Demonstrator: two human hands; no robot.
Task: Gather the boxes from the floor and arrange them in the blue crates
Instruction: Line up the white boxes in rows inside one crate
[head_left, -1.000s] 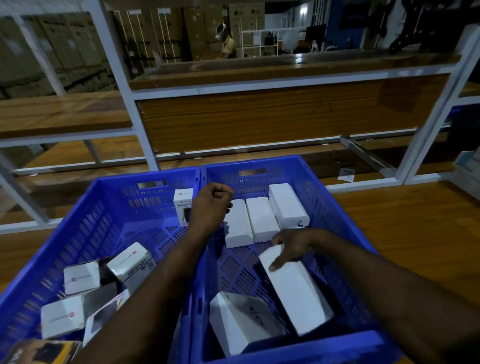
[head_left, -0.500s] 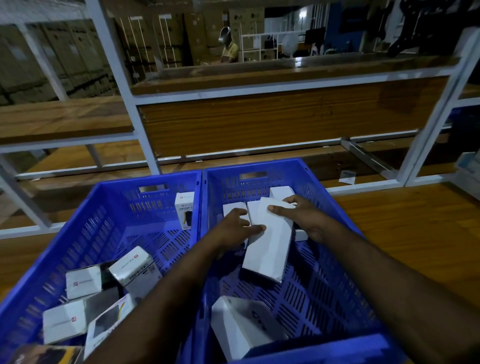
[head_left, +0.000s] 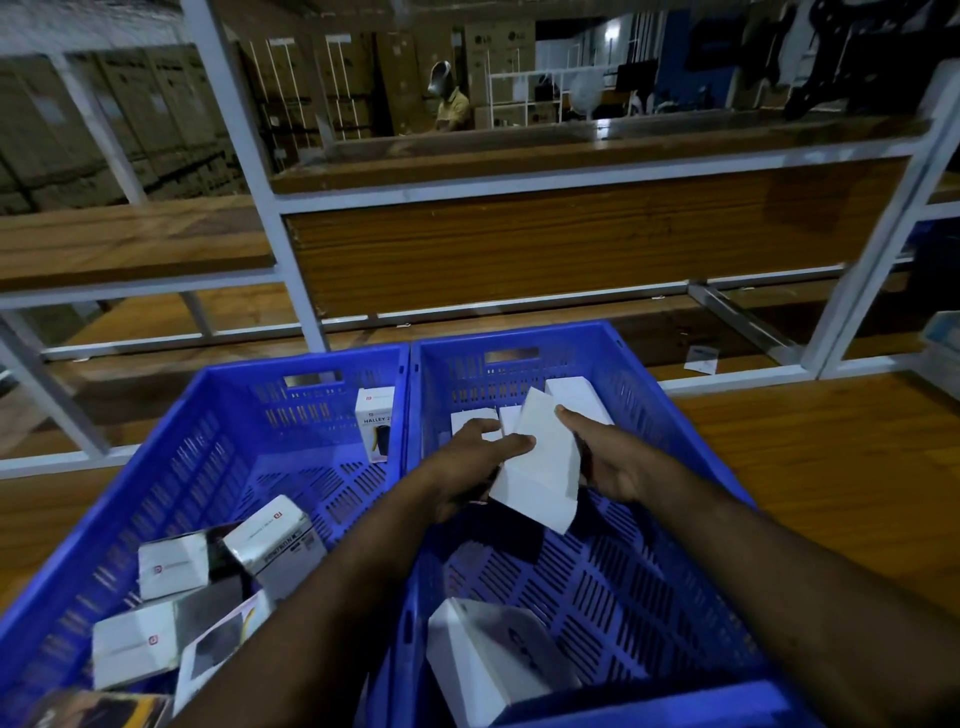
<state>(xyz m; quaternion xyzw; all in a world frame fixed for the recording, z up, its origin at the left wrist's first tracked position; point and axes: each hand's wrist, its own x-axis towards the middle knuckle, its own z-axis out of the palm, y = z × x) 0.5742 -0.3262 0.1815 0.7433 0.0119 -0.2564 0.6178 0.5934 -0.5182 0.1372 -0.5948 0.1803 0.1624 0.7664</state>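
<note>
Two blue crates stand side by side, the left crate and the right crate. Over the right crate I hold a long white box, tilted and raised. My left hand grips its left side and my right hand its right side. Behind it, white boxes lie in a row at the crate's far end, partly hidden. Another white box sits near the front. The left crate holds several printed boxes and an upright Halley box.
A white metal rack with wooden shelves rises just behind the crates. Wooden floor extends to the right. A paper slip lies under the rack. A person stands far back among stacked cartons.
My right hand lifted the long white box from the crate floor and carried it toward the far end. My left hand opened from a fist and took hold of it too.
</note>
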